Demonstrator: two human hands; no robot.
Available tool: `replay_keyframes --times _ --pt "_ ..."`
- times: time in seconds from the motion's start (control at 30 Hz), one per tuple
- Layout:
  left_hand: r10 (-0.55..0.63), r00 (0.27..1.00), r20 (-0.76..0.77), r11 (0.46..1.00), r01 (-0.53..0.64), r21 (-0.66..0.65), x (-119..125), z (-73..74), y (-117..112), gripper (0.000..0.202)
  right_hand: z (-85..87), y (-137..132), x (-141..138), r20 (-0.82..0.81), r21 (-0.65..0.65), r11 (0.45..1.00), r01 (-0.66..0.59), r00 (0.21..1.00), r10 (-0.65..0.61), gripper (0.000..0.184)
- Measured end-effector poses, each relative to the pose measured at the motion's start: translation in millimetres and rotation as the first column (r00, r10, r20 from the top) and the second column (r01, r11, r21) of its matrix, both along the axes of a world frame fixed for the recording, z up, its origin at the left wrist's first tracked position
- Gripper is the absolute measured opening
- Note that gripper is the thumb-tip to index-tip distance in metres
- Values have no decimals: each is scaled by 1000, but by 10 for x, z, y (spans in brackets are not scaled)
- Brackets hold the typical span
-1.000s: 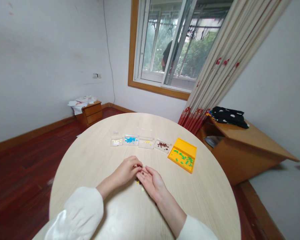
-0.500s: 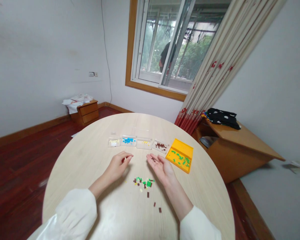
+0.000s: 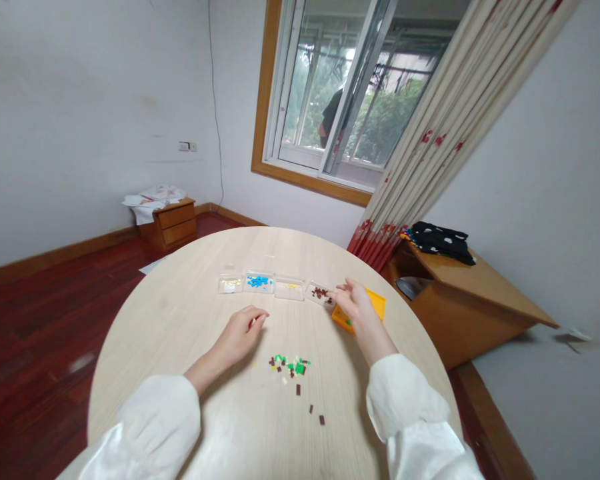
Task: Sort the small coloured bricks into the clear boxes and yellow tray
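My right hand (image 3: 353, 303) reaches over the right side of the clear tray of brown bricks (image 3: 321, 293), its fingers stretched out and apart. Its forearm and palm cover much of the yellow box (image 3: 377, 303), where a little green shows. My left hand (image 3: 245, 333) hovers over the table left of the middle, thumb and fingers closed together; anything between them is too small to see. Between my forearms lies a loose pile of small green, brown and pale building bricks (image 3: 299, 368). Single brown bricks (image 3: 299, 390) trail from it toward me.
On the round table (image 3: 250, 427), clear trays of pale bricks (image 3: 230, 284), blue bricks (image 3: 259, 282) and yellow bricks (image 3: 290, 288) stand in a row at the back. A wooden desk (image 3: 480, 293) is to the right, a low cabinet (image 3: 175, 223) back left. A person shows beyond the window.
My right hand has moved forward and right, from palm-up with small brown bricks on it to over the brown-brick tray and yellow box. My left hand has barely moved.
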State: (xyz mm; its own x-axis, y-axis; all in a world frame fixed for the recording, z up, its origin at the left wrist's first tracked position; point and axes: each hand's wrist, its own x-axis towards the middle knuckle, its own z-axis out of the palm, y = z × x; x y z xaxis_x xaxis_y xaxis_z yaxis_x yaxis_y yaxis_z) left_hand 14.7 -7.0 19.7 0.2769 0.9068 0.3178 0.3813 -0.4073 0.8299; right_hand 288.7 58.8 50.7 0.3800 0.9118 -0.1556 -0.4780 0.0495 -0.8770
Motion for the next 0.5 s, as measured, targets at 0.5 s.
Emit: replay_keyframes --times 0.5 --pt "-298 880 -369 954 276 -112 21 -100 -133 22 -205 -1128 -490 834 -233 857 -460 360 419 11"
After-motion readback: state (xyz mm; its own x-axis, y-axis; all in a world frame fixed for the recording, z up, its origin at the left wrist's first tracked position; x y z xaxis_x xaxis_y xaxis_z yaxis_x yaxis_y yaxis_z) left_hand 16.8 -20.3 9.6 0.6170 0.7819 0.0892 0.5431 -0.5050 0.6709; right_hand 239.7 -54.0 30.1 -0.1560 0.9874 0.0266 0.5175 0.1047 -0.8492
